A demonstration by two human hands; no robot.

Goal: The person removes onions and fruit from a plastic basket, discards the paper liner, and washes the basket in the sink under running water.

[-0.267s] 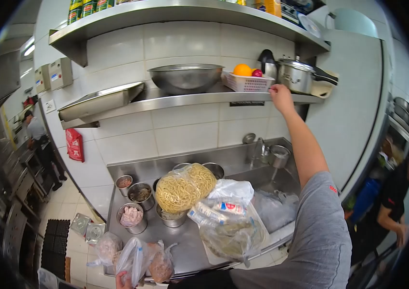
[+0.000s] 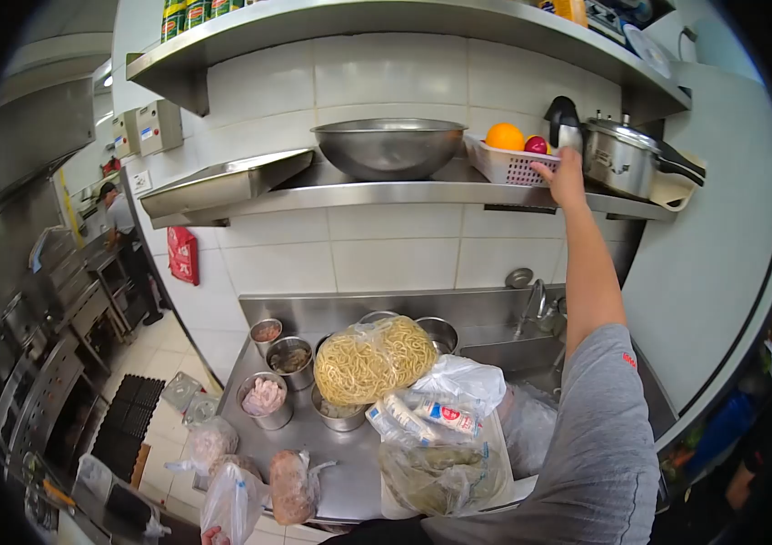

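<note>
My right hand (image 2: pixel 567 180) is raised to the steel shelf, its thumb stretched apart from its fingers. It is in front of a steel flask with a black top (image 2: pixel 566 123), beside a white perforated basket (image 2: pixel 517 169) that holds an orange (image 2: pixel 505 137) and a dark red fruit (image 2: pixel 537 144). Whether the fingers touch the flask is unclear. At the bottom edge, my left hand (image 2: pixel 215 536) shows only its fingertips, closed on a clear plastic bag (image 2: pixel 233 500). A bag of pinkish ground meat (image 2: pixel 293 486) lies beside that bag on the steel counter.
A large steel bowl (image 2: pixel 390 150), a shallow pan (image 2: pixel 227 184) and a pressure cooker (image 2: pixel 620 154) stand on the shelf. Below are bagged noodles (image 2: pixel 375 361), steel pots of food (image 2: pixel 264 400), a tray of wrapped packages (image 2: pixel 431 472) and a sink tap (image 2: pixel 538 304). A person (image 2: pixel 122 222) stands far left.
My right hand has moved from the shelf's edge beside the basket up to the flask, its fingers spreading. The left hand's bag has separated from the meat bag. The view has shifted.
</note>
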